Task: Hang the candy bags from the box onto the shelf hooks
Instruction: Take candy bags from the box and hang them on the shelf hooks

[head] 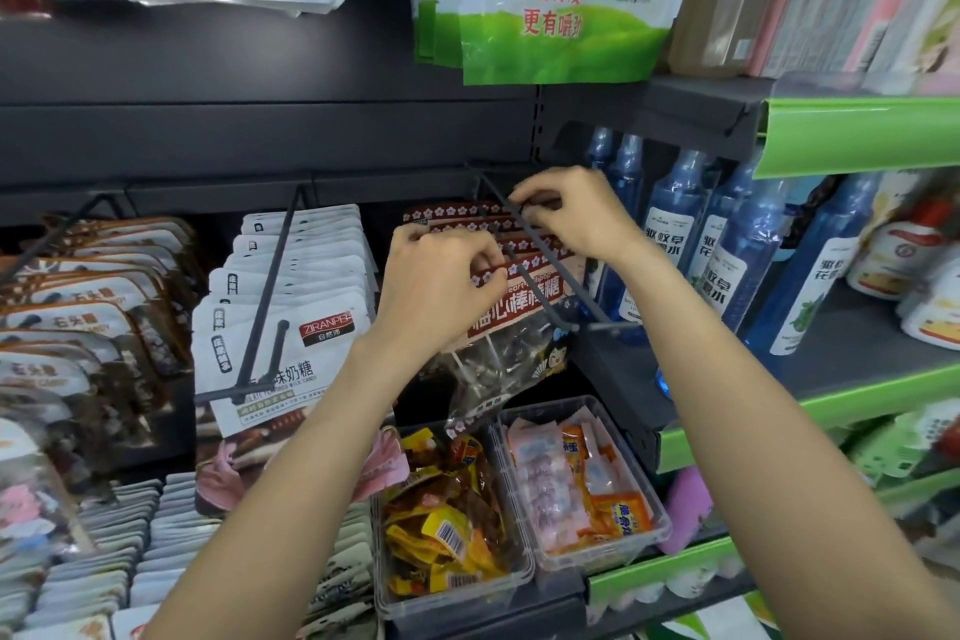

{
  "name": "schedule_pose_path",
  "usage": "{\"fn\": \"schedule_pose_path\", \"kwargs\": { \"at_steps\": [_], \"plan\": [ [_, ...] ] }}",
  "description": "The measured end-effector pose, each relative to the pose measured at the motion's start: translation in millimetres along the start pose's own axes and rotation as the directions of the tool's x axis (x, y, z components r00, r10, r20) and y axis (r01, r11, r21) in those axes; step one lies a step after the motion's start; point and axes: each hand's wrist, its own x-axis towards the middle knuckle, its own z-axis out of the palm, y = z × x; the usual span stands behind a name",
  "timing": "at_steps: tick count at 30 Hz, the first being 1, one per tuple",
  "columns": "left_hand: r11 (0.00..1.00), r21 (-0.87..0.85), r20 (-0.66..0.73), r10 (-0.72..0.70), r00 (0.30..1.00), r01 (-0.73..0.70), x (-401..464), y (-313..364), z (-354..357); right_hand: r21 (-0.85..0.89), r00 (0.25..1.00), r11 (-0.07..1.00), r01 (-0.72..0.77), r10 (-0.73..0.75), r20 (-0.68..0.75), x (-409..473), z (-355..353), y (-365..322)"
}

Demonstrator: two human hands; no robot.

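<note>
Candy bag (519, 307) on hook (540, 255); left hand (441, 286) pinches header, right hand (576, 218) pinches rear bag top

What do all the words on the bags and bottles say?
"选用猪背皮 更有嚼劲": green-and-white bag hanging up top.
"ZIRANPEI": white candy bag on the middle hook.
"棒棒糖": red-topped lollipop bag, gripped by left hand and right hand.
"驱蚊草": blue bottles.
Brown bags' print and the tub snacks' print: too blurred.
</note>
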Motion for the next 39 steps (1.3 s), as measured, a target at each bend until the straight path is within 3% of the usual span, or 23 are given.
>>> {"fn": "schedule_pose_path", "kwargs": {
  "at_steps": [4, 7, 11, 22, 39],
  "plan": [
    [1.0, -0.002, 0.01, 0.024, 1.0, -0.024, -4, 3, 0, 0.014, 0.998, 1.0, 0.005, -0.004, -0.069, -23, -6, -4],
    [0.999, 0.01, 0.032, 0.03, 0.999, -0.03, -4, 6, -2, -0.101, 1.0, 0.995, -0.006, 0.003, -0.028, -32, -6, -6],
    [0.999, 0.043, 0.045, 0.004, 0.999, -0.005, -3, 10, -4, -0.128, 0.999, 0.991, -0.041, 0.04, -0.01, -38, -6, -4],
    [0.998, 0.02, 0.02, -0.055, 0.998, 0.055, -6, 13, -3, -0.082, 0.999, 0.996, -0.024, 0.021, -0.031, -48, -5, -4],
    [0.999, 0.048, -0.09, 0.023, 0.996, -0.019, -23, 28, -22, 0.054, 0.991, 0.998, 0.021, -0.014, -0.132, -77, -30, -19]
  ]
}}
